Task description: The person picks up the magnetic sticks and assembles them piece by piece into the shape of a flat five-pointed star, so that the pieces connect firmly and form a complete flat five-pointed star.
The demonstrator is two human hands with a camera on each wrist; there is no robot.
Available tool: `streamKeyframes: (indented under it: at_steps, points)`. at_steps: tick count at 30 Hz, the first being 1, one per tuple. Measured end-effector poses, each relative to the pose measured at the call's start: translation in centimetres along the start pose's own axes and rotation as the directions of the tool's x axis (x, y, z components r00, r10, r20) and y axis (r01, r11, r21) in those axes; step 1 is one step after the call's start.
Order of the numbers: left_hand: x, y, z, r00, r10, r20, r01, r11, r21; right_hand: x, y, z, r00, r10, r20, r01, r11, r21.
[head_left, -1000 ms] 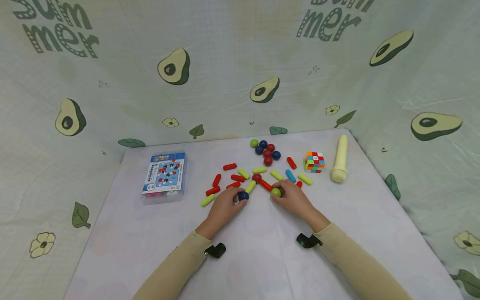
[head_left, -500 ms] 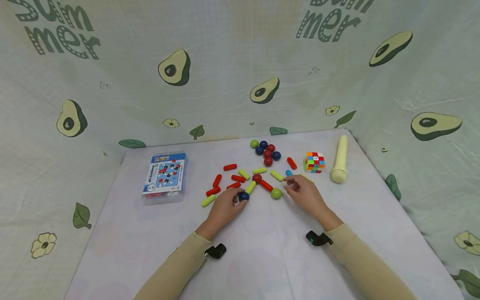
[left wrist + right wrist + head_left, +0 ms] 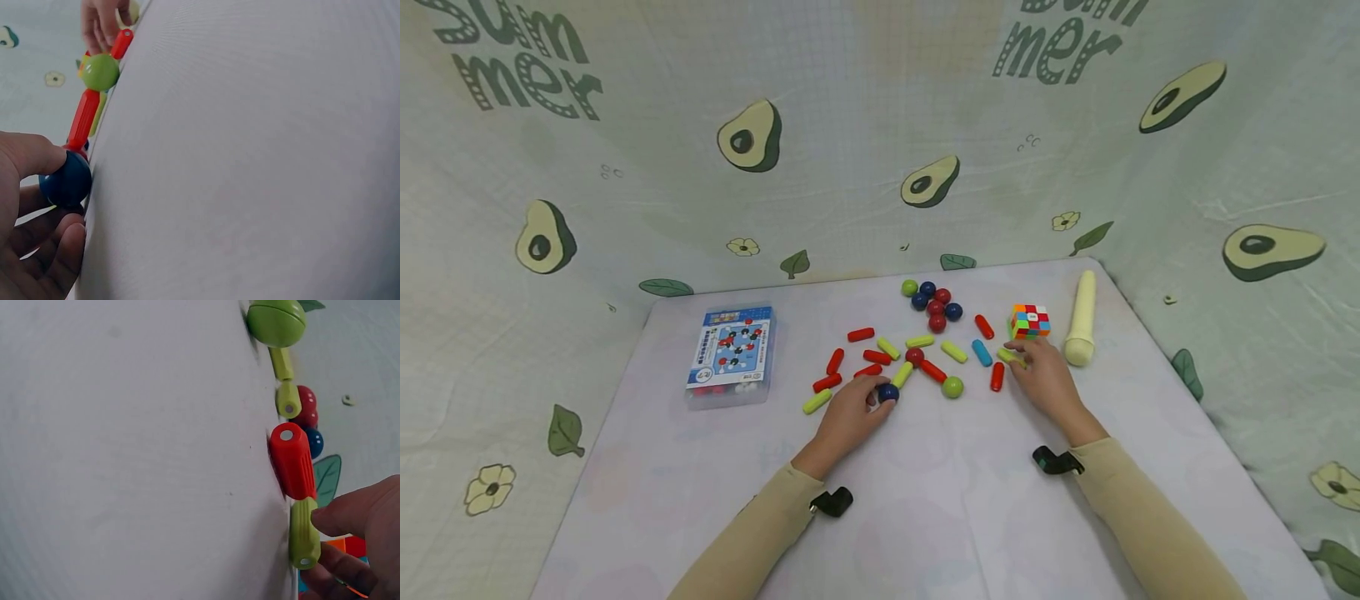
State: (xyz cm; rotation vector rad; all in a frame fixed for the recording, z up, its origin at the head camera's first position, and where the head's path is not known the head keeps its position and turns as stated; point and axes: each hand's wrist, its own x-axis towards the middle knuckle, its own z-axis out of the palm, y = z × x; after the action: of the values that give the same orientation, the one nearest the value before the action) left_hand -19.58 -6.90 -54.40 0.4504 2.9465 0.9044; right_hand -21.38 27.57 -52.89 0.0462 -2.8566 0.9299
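My left hand [image 3: 848, 414] holds a dark blue ball [image 3: 66, 180] between thumb and fingers. This ball ends a V-shaped chain on the table: a yellow-green magnetic stick [image 3: 902, 374], a red ball [image 3: 914, 357], a red stick [image 3: 932, 371] and a green ball [image 3: 952, 387]. Farther right, my right hand [image 3: 1048, 380] pinches a loose yellow-green magnetic stick [image 3: 304, 532], its thumb on one side and fingers behind. A red stick [image 3: 997, 377] and a blue stick [image 3: 981, 352] lie just left of those fingers.
Several loose red and yellow-green sticks lie around the chain. A cluster of balls [image 3: 936, 307] sits at the back. Behind the right hand stands a puzzle cube [image 3: 1030, 320], with a cream-coloured club-shaped object [image 3: 1081, 321] beyond. A clear plastic box [image 3: 730, 357] lies on the left.
My right hand has let go of the green ball and moved right to the loose yellow-green magnetic stick. My left hand stays on the blue ball.
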Motion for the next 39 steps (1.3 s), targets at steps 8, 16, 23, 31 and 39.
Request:
streamKeyframes:
  at_steps: [8, 16, 23, 31, 39]
  points:
    - [0.0, 0.1, 0.1, 1.0, 0.0, 0.0, 0.0, 1.0, -0.012, 0.1, 1.1, 0.1, 0.999, 0.011, 0.043, -0.009, 0.999, -0.049]
    - [-0.1, 0.1, 0.0, 1.0, 0.006, -0.007, -0.006, 1.0, -0.01, -0.4, 0.6, -0.6, 0.986, 0.079, 0.145, -0.063, 0.992, -0.11]
    - [-0.1, 0.2, 0.1, 1.0, 0.008, 0.005, -0.008, 1.0, 0.0, -1.4, -0.2, -1.0, 0.98, 0.143, 0.136, -0.135, 0.989, -0.063]
    - [-0.2, 0.2, 0.0, 1.0, 0.002, 0.001, -0.002, 1.0, 0.005, -2.9, -2.8, -1.0, 0.975, 0.123, 0.184, -0.135, 0.989, 0.058]
    - [-0.2, 0.2, -0.1, 1.0, -0.001, 0.003, 0.001, 1.0, -0.001, -4.5, -4.8, 0.6, 0.966, 0.065, 0.25, -0.111, 0.978, 0.176]
